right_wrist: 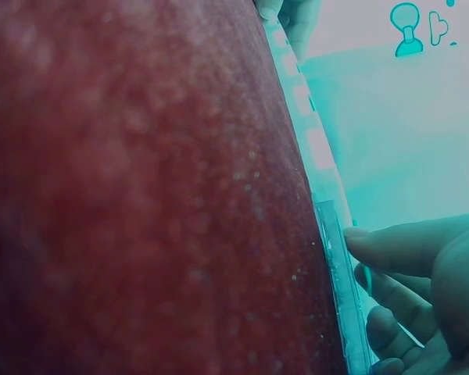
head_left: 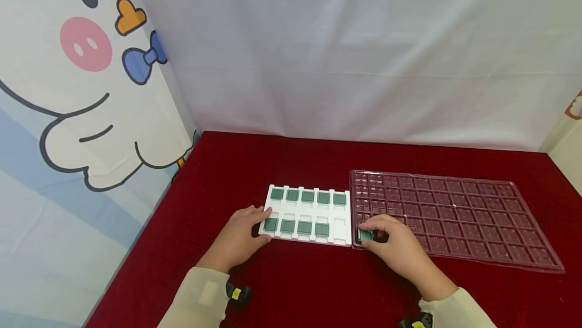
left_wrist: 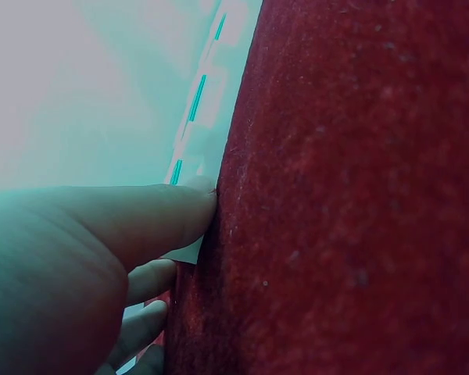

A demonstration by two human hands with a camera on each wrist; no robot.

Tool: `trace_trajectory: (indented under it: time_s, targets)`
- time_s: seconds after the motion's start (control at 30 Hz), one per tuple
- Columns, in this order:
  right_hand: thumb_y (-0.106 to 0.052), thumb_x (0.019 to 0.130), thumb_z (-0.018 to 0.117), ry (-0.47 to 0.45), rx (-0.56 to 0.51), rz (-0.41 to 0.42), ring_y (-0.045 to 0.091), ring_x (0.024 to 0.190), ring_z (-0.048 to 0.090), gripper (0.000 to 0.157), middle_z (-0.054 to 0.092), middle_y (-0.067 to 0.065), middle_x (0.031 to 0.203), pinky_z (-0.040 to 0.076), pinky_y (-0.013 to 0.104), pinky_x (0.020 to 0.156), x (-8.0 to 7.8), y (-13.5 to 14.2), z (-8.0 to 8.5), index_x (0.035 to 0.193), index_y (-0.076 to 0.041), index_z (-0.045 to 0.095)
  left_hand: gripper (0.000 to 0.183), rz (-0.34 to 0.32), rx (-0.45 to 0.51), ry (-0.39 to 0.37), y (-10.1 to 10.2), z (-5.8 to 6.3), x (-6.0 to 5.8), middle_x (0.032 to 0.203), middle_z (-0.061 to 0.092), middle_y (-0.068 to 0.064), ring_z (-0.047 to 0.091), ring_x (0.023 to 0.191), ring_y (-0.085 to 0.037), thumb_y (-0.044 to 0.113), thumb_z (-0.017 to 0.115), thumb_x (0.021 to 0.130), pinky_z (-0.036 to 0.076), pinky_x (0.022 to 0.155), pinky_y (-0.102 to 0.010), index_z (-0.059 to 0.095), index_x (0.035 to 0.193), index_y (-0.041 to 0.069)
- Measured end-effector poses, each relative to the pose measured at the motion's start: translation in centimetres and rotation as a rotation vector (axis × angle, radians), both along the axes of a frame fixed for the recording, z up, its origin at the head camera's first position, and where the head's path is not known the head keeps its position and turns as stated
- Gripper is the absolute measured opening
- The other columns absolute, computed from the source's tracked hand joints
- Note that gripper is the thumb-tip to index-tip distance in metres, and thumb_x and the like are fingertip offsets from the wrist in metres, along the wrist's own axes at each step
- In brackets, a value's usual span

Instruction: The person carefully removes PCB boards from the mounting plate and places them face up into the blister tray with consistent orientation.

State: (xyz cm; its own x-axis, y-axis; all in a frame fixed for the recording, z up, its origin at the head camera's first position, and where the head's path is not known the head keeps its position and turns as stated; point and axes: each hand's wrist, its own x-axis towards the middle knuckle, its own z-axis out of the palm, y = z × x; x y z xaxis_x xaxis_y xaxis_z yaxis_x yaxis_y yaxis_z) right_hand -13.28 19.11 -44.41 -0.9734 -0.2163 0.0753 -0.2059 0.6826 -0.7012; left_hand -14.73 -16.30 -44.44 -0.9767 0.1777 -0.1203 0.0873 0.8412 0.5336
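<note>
Tray [head_left: 293,209], white, rectangular, lying flat on the tabletop [head_left: 313,287], which is covered in dark red cloth. Green modules [head_left: 307,196], nine, seated in the tray: five along its far row, four along its near row, counted from the left. Blister sheet [head_left: 454,201], clear plastic, many square compartments: flat, just beside the right end of the tray and reaching well beyond it. Single green module [head_left: 365,235]: pinched between thumb and fingers of the right hand [head_left: 402,249], just right of the tray's near right corner, at the sheet's nearest left compartment; whether it touches the bottom cannot be told. Left hand [head_left: 241,239]: fingers relaxed and spread, resting against the left end of the tray, thumb at its near left corner. Sleeves [head_left: 200,292], pale, two, nearer the person than the tray. Backdrop [head_left: 341,55], white fabric, beyond the tray. Printed curtain [head_left: 91,105], cartoon figure, far to the tray's left.
</note>
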Motion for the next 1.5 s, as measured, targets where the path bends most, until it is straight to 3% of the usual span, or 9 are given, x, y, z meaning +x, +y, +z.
trace_trajectory:
  time_s: [0.97,1.5]
  targets:
    - [-0.009,0.084,0.086,-0.011,-0.028,-0.015,0.018,0.094,0.059,0.029,0.069,0.004,0.118,0.051,0.037,0.081,0.0,-0.3,0.6,0.112,-0.010,0.080,0.065,0.009,0.001,-0.011,0.1,0.0,0.1,0.158,0.047,-0.005,0.033,0.149,-0.032,0.020,0.080,0.092,0.036,0.116,-0.052,0.054,0.152,0.019]
    - [-0.010,0.085,0.084,-0.009,-0.027,-0.042,0.019,0.089,0.054,0.031,0.068,0.007,0.121,0.048,0.038,0.076,-1.6,-0.7,0.4,0.115,-0.009,0.078,0.066,0.023,0.005,-0.014,0.1,-0.1,0.1,0.158,0.047,-0.005,0.033,0.149,-0.032,0.020,0.081,0.091,0.036,0.117,-0.052,0.055,0.152,0.020]
